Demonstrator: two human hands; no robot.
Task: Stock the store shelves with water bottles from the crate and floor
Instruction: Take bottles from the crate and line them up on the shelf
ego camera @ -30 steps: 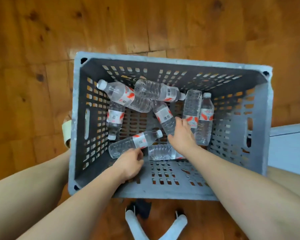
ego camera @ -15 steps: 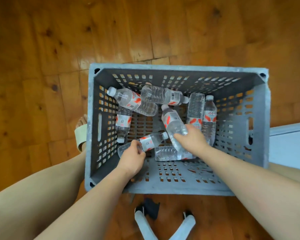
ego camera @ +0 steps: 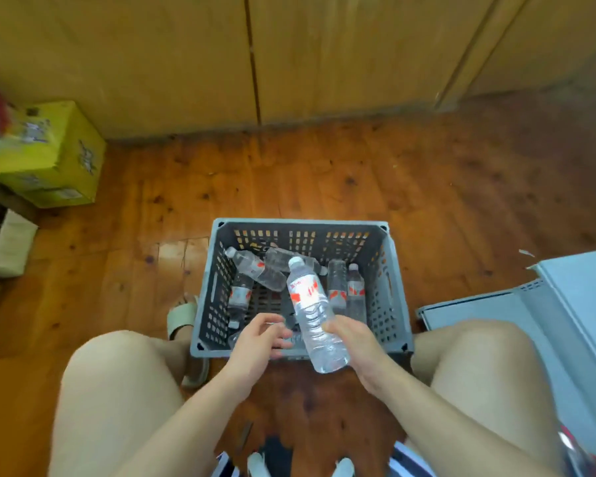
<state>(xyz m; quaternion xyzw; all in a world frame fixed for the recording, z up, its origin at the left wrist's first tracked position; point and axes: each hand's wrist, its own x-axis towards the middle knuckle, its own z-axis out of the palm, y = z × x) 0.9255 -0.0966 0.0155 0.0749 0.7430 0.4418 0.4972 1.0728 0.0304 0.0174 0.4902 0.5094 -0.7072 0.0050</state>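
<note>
A grey slatted crate (ego camera: 398, 304) stands on the wooden floor between my knees, with several clear water bottles (ego camera: 255, 268) lying inside. My right hand (ego camera: 355, 342) grips the lower half of one water bottle (ego camera: 310, 304) and holds it tilted above the crate, white cap pointing away from me. Over the crate's near left part is my left hand (ego camera: 258, 339), its fingers loosely curled above another lying bottle (ego camera: 234, 337). That bottle is mostly hidden, so I cannot tell whether the hand holds it.
Wooden cabinet doors (ego camera: 186, 63) run along the back. A yellow carton (ego camera: 49, 156) and other boxes (ego camera: 0, 242) stand at the left. A light grey unit (ego camera: 547, 304) is on the right. A sandalled foot (ego camera: 181, 315) is beside the crate.
My right hand has lifted its bottle out of the crate towards me. The view has tipped up, bringing the cabinets and boxes into sight. My left hand stays over the same bottle.
</note>
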